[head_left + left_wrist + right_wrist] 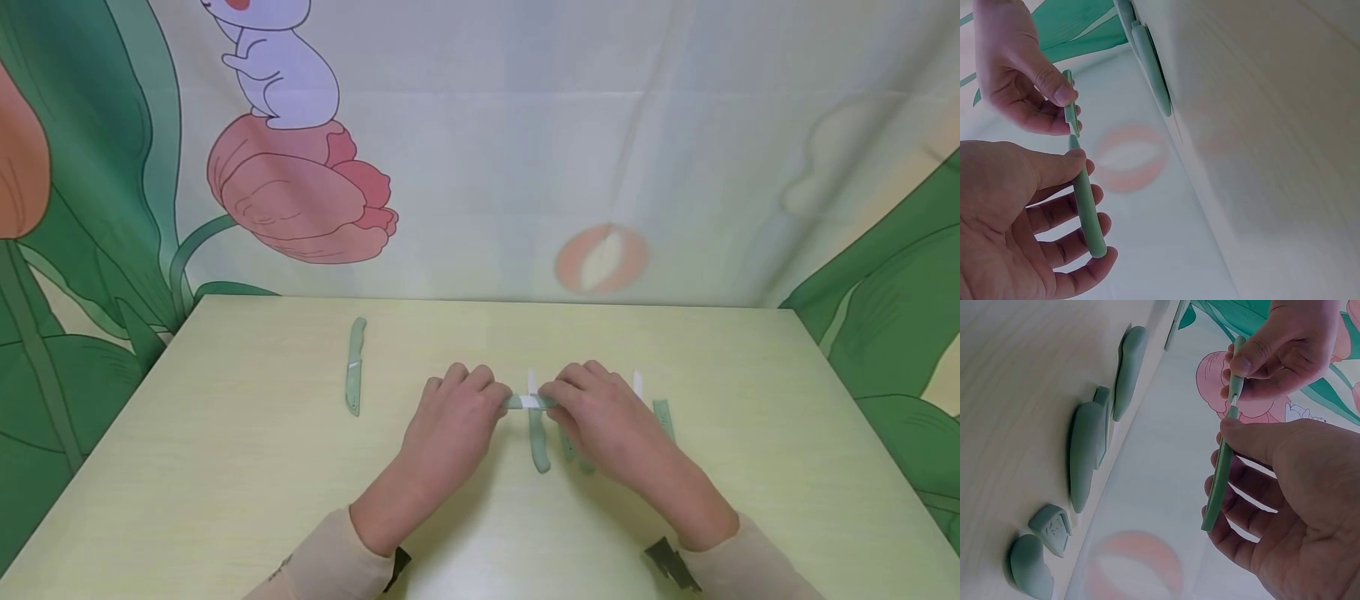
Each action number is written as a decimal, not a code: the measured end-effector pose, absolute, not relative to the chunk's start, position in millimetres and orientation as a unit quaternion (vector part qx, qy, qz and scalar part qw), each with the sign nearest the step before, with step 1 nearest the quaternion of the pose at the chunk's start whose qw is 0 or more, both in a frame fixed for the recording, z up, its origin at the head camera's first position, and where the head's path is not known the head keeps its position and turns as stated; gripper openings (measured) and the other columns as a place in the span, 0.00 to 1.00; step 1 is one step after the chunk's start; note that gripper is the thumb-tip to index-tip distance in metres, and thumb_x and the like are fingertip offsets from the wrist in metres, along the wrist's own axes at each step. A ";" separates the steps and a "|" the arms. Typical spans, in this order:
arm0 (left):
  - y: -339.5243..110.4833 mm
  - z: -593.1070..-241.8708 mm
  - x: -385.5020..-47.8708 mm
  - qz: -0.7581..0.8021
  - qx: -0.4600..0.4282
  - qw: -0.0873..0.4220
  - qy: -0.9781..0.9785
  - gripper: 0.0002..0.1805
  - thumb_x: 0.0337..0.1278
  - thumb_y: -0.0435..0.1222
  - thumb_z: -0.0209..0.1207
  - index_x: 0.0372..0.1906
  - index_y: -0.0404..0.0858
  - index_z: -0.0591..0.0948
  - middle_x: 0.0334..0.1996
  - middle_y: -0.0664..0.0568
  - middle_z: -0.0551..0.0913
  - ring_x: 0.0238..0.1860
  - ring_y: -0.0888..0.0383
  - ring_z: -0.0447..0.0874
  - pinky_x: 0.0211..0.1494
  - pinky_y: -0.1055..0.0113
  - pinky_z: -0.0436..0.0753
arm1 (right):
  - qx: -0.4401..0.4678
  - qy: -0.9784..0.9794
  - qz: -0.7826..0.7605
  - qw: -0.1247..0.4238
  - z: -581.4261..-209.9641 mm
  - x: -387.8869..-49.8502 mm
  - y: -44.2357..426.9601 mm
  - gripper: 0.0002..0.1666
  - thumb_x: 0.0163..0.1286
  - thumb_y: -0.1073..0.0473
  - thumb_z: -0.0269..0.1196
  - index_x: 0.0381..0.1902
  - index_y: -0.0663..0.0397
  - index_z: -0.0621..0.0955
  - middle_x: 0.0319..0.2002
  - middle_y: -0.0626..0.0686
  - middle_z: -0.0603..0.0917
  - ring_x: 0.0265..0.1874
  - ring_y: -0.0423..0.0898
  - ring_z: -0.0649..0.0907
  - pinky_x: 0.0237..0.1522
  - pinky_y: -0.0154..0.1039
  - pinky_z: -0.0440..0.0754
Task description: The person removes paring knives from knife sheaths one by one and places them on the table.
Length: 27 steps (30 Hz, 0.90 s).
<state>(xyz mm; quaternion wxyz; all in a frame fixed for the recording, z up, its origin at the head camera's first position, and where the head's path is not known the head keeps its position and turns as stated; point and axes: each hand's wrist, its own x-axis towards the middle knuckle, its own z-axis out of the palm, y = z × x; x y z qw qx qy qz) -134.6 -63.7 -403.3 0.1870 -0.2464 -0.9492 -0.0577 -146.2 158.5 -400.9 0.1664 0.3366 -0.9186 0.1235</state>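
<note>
Knife [525, 402], probably light and stiff, suits holding by handle [1089, 215], left hand [456, 421] pinching it, right hand [609, 421] pinching sheath [1218, 487].

Lone knife [356, 367] sits left of centre on the surface [225, 483] — second knife [538, 442] just right, sheath [663, 419] further right, backdrop [480, 167] behind.

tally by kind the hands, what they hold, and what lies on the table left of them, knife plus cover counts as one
Hands: 2 (left hand, right hand)
Held green knife: 1
Lying green knife: 1
Total: 4
</note>
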 end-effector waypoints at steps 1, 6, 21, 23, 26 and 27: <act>-63.8 -403.1 -134.6 -0.058 -0.247 0.187 -0.949 0.07 0.64 0.40 0.74 0.44 0.47 0.90 0.30 0.57 0.75 0.31 0.56 0.66 0.33 0.65 0.70 | 0.337 -0.919 0.124 0.166 -400.8 -146.2 158.5 0.18 0.63 0.65 0.78 0.51 0.54 0.88 0.43 0.49 0.86 0.39 0.48 0.79 0.38 0.40 0.79; -64.4 -402.8 -134.6 -0.057 -0.250 0.188 -0.948 0.08 0.63 0.40 0.74 0.45 0.47 0.90 0.30 0.57 0.75 0.31 0.56 0.65 0.33 0.65 0.70 | 0.338 -0.919 0.123 0.164 -399.9 -146.4 158.5 0.18 0.63 0.66 0.79 0.50 0.53 0.89 0.43 0.48 0.86 0.39 0.47 0.80 0.39 0.40 0.80; -65.6 -402.1 -134.6 -0.067 -0.248 0.186 -0.948 0.08 0.63 0.39 0.74 0.45 0.46 0.90 0.30 0.57 0.75 0.31 0.56 0.65 0.34 0.64 0.70 | 0.336 -0.917 0.135 0.166 -399.9 -146.3 159.9 0.18 0.62 0.65 0.79 0.50 0.54 0.88 0.43 0.49 0.86 0.38 0.47 0.79 0.38 0.40 0.79; -65.9 -401.9 -134.8 -0.069 -0.248 0.187 -0.948 0.08 0.63 0.39 0.74 0.45 0.46 0.90 0.31 0.57 0.76 0.32 0.56 0.66 0.34 0.64 0.71 | 0.337 -0.917 0.136 0.166 -399.8 -146.3 160.1 0.18 0.62 0.65 0.79 0.50 0.54 0.88 0.43 0.49 0.86 0.38 0.47 0.79 0.38 0.39 0.79; -66.4 -401.0 -134.8 -0.070 -0.249 0.189 -0.947 0.09 0.62 0.38 0.74 0.46 0.46 0.91 0.32 0.56 0.77 0.32 0.56 0.66 0.34 0.64 0.71 | 0.339 -0.916 0.136 0.167 -399.4 -146.5 160.2 0.18 0.62 0.66 0.79 0.50 0.54 0.89 0.43 0.49 0.86 0.38 0.47 0.79 0.38 0.40 0.79; -66.6 -401.1 -135.0 -0.070 -0.249 0.190 -0.947 0.09 0.62 0.38 0.74 0.46 0.46 0.91 0.32 0.56 0.77 0.32 0.56 0.67 0.34 0.64 0.71 | 0.340 -0.915 0.136 0.168 -399.2 -146.7 160.2 0.18 0.62 0.66 0.79 0.50 0.54 0.89 0.42 0.49 0.86 0.38 0.47 0.79 0.38 0.40 0.79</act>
